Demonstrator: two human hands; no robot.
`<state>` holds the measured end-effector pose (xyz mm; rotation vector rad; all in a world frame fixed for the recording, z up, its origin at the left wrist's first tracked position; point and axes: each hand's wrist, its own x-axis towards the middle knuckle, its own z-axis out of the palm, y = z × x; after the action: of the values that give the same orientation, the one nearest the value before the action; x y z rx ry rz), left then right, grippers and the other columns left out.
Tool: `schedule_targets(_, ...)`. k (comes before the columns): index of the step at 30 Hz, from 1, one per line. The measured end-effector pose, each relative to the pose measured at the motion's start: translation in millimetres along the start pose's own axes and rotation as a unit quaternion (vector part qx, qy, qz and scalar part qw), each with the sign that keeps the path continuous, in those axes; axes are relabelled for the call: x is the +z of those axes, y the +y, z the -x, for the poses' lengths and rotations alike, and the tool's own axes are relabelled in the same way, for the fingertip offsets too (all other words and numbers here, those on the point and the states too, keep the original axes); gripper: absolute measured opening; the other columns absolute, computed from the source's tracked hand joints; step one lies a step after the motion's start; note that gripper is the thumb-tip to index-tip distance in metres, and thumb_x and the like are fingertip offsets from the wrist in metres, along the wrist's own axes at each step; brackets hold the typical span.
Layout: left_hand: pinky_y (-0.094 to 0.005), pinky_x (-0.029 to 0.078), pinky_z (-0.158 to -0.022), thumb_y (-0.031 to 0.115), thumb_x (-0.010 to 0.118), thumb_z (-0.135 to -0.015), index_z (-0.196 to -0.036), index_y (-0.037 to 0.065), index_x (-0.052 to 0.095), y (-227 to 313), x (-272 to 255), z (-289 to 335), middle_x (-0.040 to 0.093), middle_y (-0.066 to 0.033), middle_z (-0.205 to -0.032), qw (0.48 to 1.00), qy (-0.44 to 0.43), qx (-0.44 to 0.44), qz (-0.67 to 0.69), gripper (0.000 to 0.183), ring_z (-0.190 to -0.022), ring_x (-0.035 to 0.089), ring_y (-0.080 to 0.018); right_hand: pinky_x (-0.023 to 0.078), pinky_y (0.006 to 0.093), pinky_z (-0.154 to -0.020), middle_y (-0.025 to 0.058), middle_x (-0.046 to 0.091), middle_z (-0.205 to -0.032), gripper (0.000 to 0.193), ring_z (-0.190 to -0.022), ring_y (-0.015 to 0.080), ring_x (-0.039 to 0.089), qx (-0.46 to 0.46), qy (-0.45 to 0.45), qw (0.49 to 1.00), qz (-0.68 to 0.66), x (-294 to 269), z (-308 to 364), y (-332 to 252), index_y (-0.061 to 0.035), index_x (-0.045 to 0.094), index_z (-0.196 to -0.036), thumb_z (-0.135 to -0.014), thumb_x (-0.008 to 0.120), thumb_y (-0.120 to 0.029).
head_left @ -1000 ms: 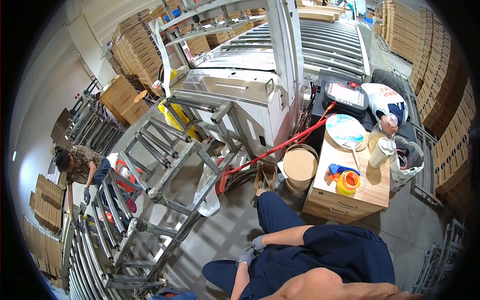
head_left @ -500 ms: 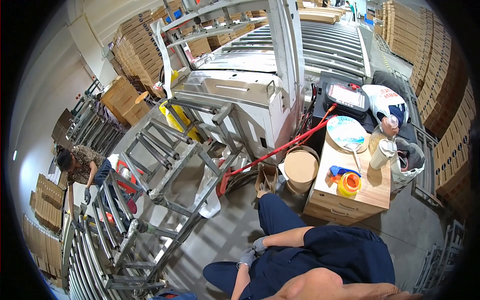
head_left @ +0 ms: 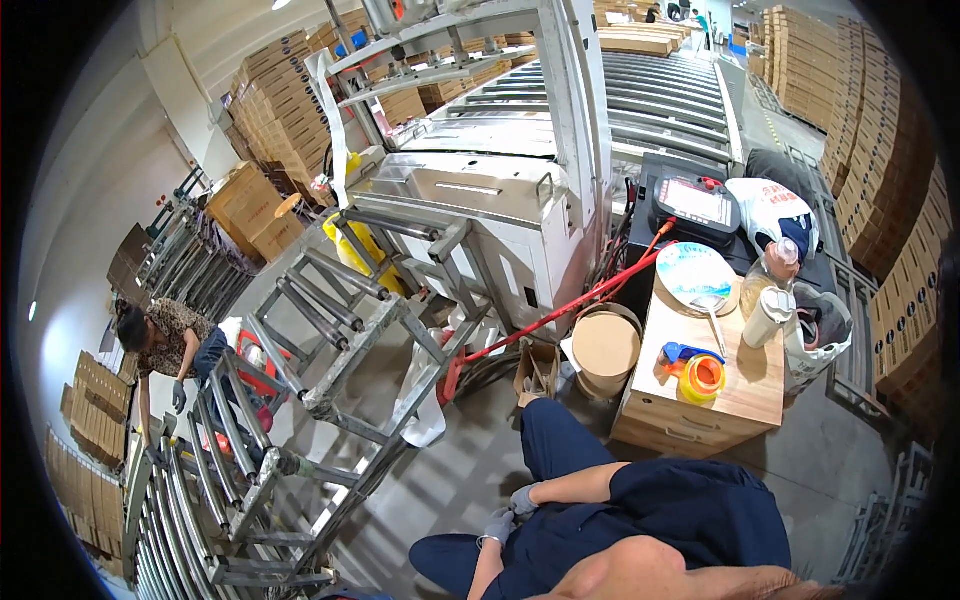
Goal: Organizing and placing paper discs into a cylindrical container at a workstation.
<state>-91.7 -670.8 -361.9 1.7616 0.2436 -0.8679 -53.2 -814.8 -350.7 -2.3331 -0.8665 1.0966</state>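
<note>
In the head view I sit with both gloved hands together in my lap, over dark blue trousers (head_left: 552, 437). My left hand (head_left: 497, 525), in a light grey glove, lies with its fingers curled against the other hand. My right hand (head_left: 523, 500), gloved the same way, rests beside it, its fingers also curled in. Nothing shows in either hand. Nearest to them beyond my knees are an open small carton (head_left: 538, 370) and a round brown cardboard drum (head_left: 606, 345).
A wooden cabinet (head_left: 745, 400) bears a hand fan (head_left: 697, 278), an orange tape roll (head_left: 702, 377) and a tumbler (head_left: 769, 316). A control panel (head_left: 693, 200) stands behind. Roller conveyor frames (head_left: 350, 390) fill the left, where a co-worker (head_left: 175, 345) bends. A red hose (head_left: 560, 314) crosses ahead.
The view has shifted slightly, so the scene sits a little lower. My hands stay together in my lap. The co-worker at the left remains bent over the rollers.
</note>
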Motion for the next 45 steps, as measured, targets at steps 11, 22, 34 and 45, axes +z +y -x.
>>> schedule_targets(11, -0.023, 0.04, -0.047, 0.013, 0.05, -0.073, -0.097, 0.0, 0.052, -34, 5, -22, 0.056, -0.0059, -0.072, 0.998, 0.009, -0.01, 0.064, 0.027, -0.052, 0.049, -0.0112, 0.04, 0.0365, -0.065, 0.0134, 0.058, -0.08, 0.029, -0.072, 0.0282, 0.054, -0.006, -0.011, 1.0, -0.002, -3, 7, 1, -0.0034, 0.059, -0.083, -0.068, 0.047, -0.025)
schedule_targets(22, -0.0231, 0.042, -0.047, 0.012, 0.052, -0.073, -0.099, 0.0, 0.051, -33, 2, -28, 0.056, -0.0063, -0.072, 1.0, 0.007, 0.001, 0.02, 0.029, -0.051, 0.05, -0.0117, 0.041, 0.0379, -0.064, 0.0147, 0.058, -0.08, 0.029, -0.072, 0.0298, 0.054, 0.0, -0.015, 1.0, -0.001, 0, 0, 7, -0.0024, 0.059, -0.08, -0.066, 0.045, -0.023)
schedule_targets(34, -0.0239, 0.043, -0.051, 0.014, 0.053, -0.073, -0.1, -0.001, 0.05, -42, -2, -29, 0.056, -0.0081, -0.076, 0.999, 0.028, 0.033, 0.001, 0.031, -0.057, 0.051, -0.0129, 0.041, 0.0371, -0.062, 0.0144, 0.058, -0.076, 0.03, -0.068, 0.0273, 0.054, 0.009, -0.016, 0.999, -0.043, -10, 10, -5, -0.0031, 0.059, -0.08, -0.067, 0.045, -0.026)
schedule_targets(45, -0.0244, 0.042, -0.049, 0.012, 0.053, -0.073, -0.099, 0.0, 0.05, -52, -1, -38, 0.055, -0.0075, -0.075, 0.996, 0.013, 0.004, 0.091, 0.029, -0.055, 0.051, -0.0132, 0.04, 0.0379, -0.057, 0.0155, 0.058, -0.071, 0.027, -0.063, 0.0288, 0.053, -0.007, 0.014, 0.999, -0.038, 4, -5, 9, -0.003, 0.06, -0.075, -0.066, 0.045, -0.024)
